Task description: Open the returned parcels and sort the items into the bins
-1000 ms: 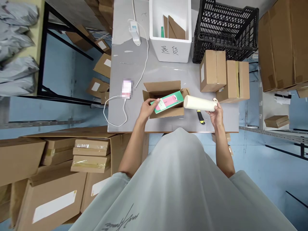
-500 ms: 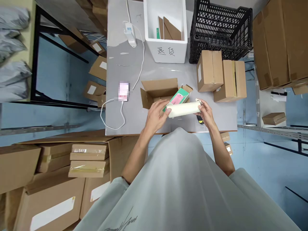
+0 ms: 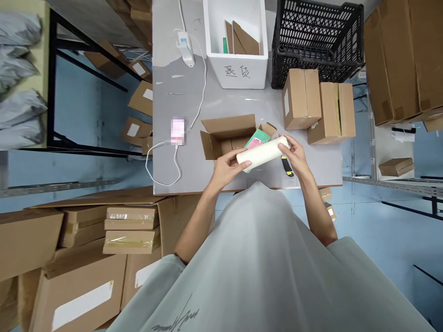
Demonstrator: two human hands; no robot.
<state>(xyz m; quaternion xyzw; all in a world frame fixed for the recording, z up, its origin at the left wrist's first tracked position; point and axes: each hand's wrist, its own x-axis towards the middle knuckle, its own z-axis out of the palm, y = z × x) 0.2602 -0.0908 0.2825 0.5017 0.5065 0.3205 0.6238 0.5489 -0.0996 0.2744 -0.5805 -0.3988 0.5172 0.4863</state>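
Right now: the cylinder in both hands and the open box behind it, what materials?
The cylinder: cream, smooth, matte, no seams visible; probably plastic or coated metal, cannot tell which. The open box: brown cardboard, dull finish, creased flaps folded outward.

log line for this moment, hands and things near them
left hand: grips cream tube, left end | right hand: grips right end | tube: tilted over open box | green pack: in box | knife: on table

Bright, even light; wide-angle edge distortion
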